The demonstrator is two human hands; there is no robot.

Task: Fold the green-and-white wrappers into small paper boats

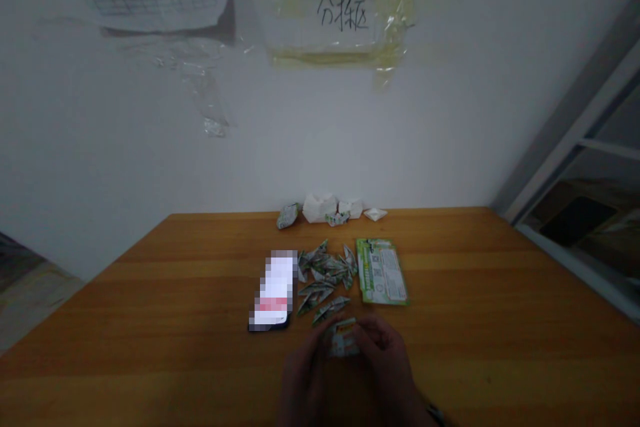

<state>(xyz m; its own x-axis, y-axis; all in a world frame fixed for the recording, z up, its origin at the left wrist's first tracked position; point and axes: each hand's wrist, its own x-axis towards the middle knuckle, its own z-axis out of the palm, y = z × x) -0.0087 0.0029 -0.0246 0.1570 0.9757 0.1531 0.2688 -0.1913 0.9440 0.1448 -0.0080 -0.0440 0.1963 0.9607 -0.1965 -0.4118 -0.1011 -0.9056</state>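
Note:
Between my two hands, low in the head view, is a small piece of printed paper (343, 340), pale with an orange patch near its top edge. My left hand (306, 363) grips its left side. On the right side, the thumb and fingers of my right hand (383, 347) pinch it. Just beyond my hands lies a loose heap of folded paper pieces (330, 268), green, white and grey, with pointed ends. One folded piece (331, 309) rests closest to my fingers.
Left of the heap lies a phone (274, 290) with its screen lit and blurred. A green and white printed packet or stack of sheets (383, 271) is on the right. White folded paper shapes (320, 207) stand along the wall at the back of the wooden table (475, 320).

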